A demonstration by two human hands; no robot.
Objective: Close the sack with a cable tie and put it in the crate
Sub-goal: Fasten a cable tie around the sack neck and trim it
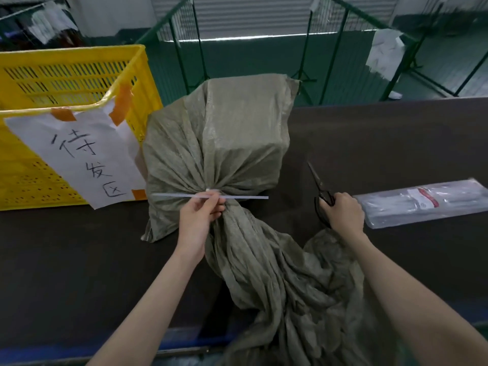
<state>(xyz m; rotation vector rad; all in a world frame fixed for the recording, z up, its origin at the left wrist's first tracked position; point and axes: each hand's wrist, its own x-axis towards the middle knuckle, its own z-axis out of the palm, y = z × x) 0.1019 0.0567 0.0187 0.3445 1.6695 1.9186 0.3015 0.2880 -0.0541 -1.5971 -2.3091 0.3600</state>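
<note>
A grey-green woven plastic sack (pixel 237 133) lies on the dark brown counter (pixel 383 143), its filled, boxy body standing toward the far edge and its long loose neck trailing back toward the person and off the near edge. The neck is gathered tight just below the body, and a thin white plastic cable tie (pixel 211 196) sits around that gather, its small head showing on top and its tail running straight out to both sides across the cloth.

The left hand (pixel 198 215) is at the gather, thumb and fingers pinching the tie's strip where it crosses the bunched neck. The right hand (pixel 342 213) rests on the counter to the right of the sack, closed around the handles of a pair of black metal scissors (pixel 320 188), whose blades point away from the person and lie apart from the sack (whether the blades are parted or shut cannot be made out).

Just to the right of that hand lies a flat clear plastic packet of cable ties (pixel 422 204) with a red and white label. At the counter's left stands a yellow slotted plastic crate (pixel 66 75), touching or just beside the sack's body; a white paper sign (pixel 79 149) with handwritten black characters is fixed to its rim with orange tape. The sack is outside the crate.
</note>
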